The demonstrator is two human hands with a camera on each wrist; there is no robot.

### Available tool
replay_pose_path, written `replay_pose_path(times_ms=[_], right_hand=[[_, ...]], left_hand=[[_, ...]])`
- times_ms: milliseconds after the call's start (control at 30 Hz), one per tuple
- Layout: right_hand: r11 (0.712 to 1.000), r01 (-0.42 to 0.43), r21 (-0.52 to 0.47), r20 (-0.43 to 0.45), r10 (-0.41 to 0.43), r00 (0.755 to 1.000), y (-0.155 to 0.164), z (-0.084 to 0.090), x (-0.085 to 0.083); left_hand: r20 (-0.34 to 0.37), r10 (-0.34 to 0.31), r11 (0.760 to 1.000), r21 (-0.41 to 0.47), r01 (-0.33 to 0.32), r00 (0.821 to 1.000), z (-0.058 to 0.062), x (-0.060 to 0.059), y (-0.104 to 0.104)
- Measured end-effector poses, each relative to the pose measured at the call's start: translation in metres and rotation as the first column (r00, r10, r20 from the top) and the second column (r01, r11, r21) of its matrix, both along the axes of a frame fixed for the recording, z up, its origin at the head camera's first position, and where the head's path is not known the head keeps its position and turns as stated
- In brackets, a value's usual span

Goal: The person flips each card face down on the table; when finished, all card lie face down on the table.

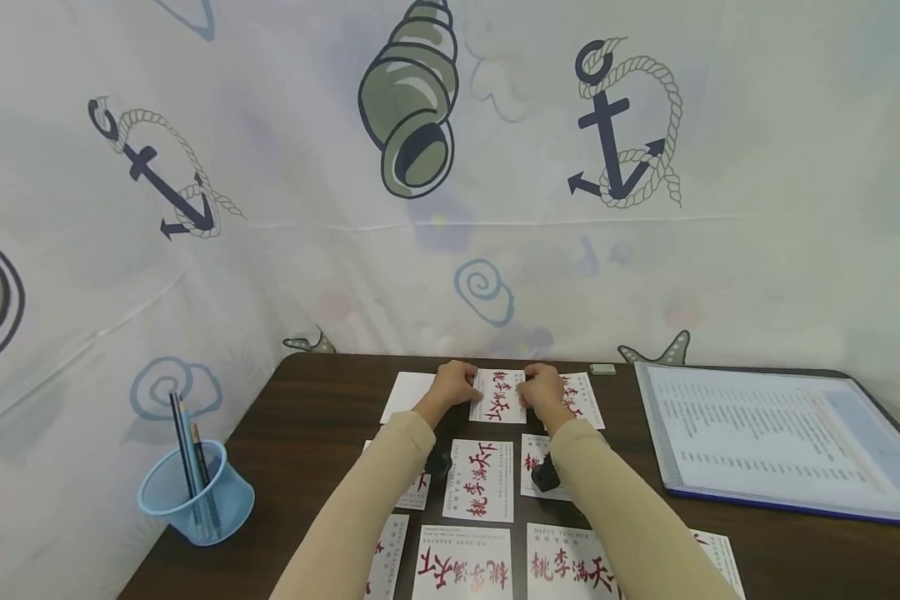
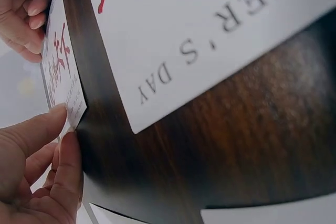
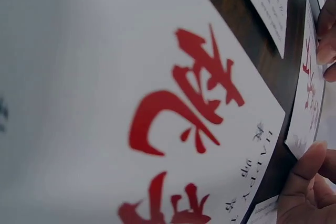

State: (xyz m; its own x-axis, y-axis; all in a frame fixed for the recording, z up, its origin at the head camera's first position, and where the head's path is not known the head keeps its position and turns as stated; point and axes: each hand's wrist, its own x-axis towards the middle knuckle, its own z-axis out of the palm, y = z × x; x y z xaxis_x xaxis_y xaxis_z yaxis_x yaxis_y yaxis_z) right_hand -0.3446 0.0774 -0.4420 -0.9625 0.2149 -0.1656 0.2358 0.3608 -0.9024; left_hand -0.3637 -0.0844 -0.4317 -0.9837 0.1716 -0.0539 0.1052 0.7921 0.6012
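Hands — left hand (image 1: 453,385) and right hand (image 1: 543,387) — pinch a far card (image 1: 499,397) on the dark wooden table (image 1: 315,417); nautical-print curtain (image 1: 420,167) behind.

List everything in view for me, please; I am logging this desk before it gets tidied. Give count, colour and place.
card held by both hands: one, white with red characters, far row, middle
other printed cards: at least eight, white with red characters, in rows on the table, some partly hidden by the arms
blank sheet: one, white, left of the held card
table: one, dark brown wood
pen cup: one, light blue, table's left edge, holding pencils
folder: one, clear with printed pages, right side
small block: one, pale, far edge
backdrop cloth: one, white with anchors and shells
left hand: grips the card's left edge
right hand: grips its right edge
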Motion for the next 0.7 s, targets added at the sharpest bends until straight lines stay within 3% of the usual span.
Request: replay_pose_path(times_ms=[333, 533, 700], right_hand=[[0.999, -0.038, -0.029, 0.034, 0.039, 0.999, 0.0041, 0.0071, -0.0010], [0.992, -0.030, -0.120, -0.023, 0.027, 0.999, 0.0044, 0.0058, -0.0019], [0.992, -0.002, -0.123, -0.087, -0.009, 0.996, 0.0018, 0.0075, 0.0020]], left_hand=[[0.012, -0.004, 1.000, -0.003, 0.004, 1.000, 0.0013, -0.0010, 0.0012], [0.001, 0.006, 1.000, -0.020, -0.006, 1.000, 0.0016, -0.0009, 0.0015], [-0.013, -0.005, 0.999, -0.034, 0.004, 1.000, -0.0006, -0.0013, 0.0012]])
